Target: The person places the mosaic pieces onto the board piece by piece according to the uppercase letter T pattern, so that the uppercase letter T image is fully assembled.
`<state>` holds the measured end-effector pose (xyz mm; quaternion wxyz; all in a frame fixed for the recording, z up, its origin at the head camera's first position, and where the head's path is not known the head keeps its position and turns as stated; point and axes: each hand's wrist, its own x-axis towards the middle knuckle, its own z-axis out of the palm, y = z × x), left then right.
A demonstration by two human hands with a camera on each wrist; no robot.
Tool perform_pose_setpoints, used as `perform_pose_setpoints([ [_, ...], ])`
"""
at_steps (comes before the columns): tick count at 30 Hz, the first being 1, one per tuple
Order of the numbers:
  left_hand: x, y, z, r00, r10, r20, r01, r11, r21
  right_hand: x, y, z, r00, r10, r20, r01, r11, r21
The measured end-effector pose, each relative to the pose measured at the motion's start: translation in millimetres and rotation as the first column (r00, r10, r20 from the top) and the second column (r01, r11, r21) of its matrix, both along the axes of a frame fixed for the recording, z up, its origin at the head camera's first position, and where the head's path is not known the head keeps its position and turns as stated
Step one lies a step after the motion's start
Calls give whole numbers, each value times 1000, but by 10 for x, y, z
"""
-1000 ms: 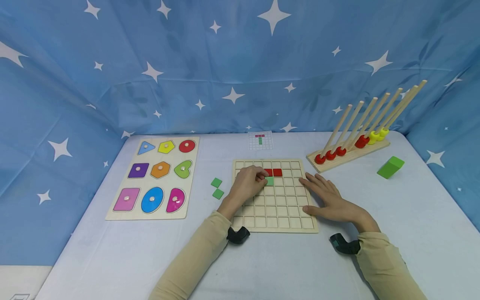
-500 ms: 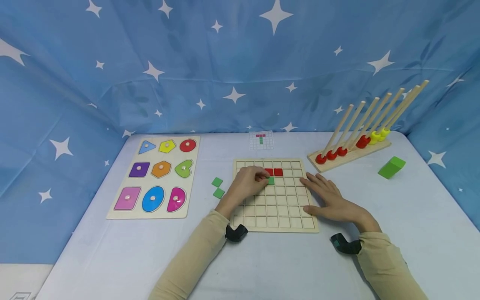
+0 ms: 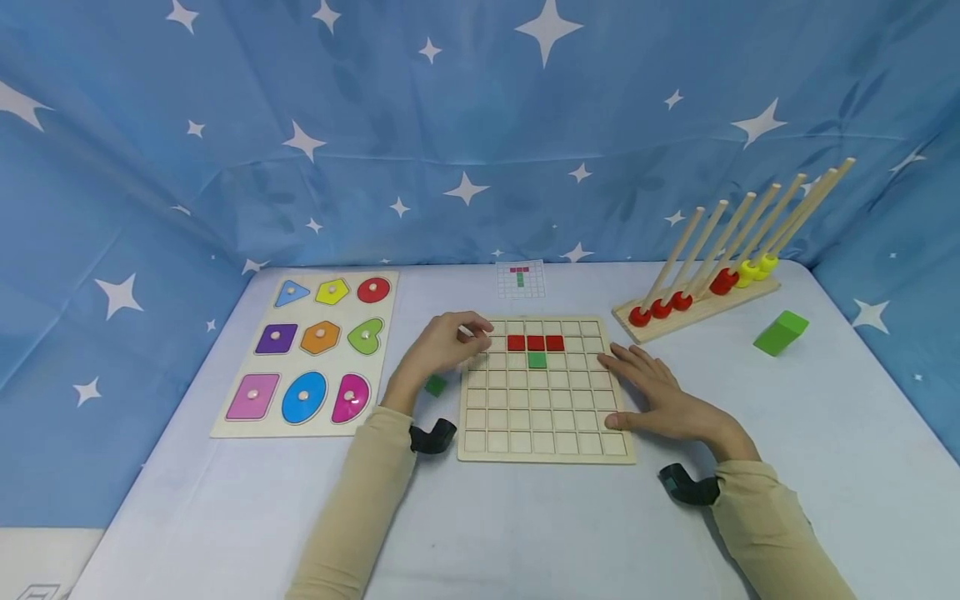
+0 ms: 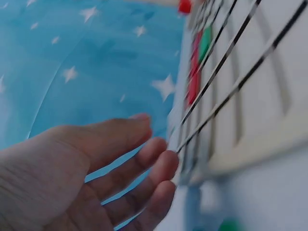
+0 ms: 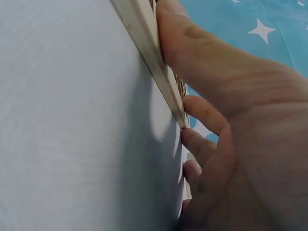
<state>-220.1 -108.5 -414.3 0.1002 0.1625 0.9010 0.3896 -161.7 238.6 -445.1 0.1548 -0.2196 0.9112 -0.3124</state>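
A wooden grid board (image 3: pixel 546 420) lies mid-table. In one row sit three red square tiles (image 3: pixel 536 343), with a green square tile (image 3: pixel 537 360) below the middle one. Over the board's left edge hovers my left hand (image 3: pixel 444 343), its fingers loosely bent and nothing between them in the left wrist view. A loose green tile (image 3: pixel 436 385) shows on the cloth beneath that hand. My right hand (image 3: pixel 660 398) rests along the board's right edge with fingers spread; in the right wrist view its thumb (image 5: pixel 192 43) and fingertips touch the rim.
A small pattern card (image 3: pixel 521 279) with a red and green T lies behind the board. On the left is a shape puzzle board (image 3: pixel 247 426). A peg stand (image 3: pixel 652 330) with red and yellow beads stands at back right, near a green block (image 3: pixel 782 333).
My left hand has let go of the green tile on the board and moved left, now covering one loose tile. All three red tiles show. The right hand has stayed still.
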Motion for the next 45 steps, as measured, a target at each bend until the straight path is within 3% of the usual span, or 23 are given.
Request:
perform_pose_setpoints([
  [8, -35, -506, 150, 996, 7, 89, 2, 995, -102, 20, 1, 25, 1000, 6, -13, -6, 1000, 14],
  [13, -26, -680, 168, 987, -18, 162, 46, 984, -170, 36, -13, 39, 1000, 2, -18, -1, 999, 33],
  [18, -17, -723, 148, 982, -37, 186, 77, 974, -214, 63, -28, 40, 1000, -7, -11, 7, 1000, 19],
  [24, -16, -717, 96, 985, -50, 166, 90, 966, -241, 66, -28, 18, 1000, -4, -13, 5, 1000, 15],
  [39, -27, -711, 48, 986, 68, 152, -35, 976, -214, 64, -19, 3, 1000, 5, -21, -4, 1000, 12],
  [45, -34, -728, 47, 989, 91, 119, -73, 987, -145, 51, -22, 2, 1000, 9, -25, -9, 1000, 16],
])
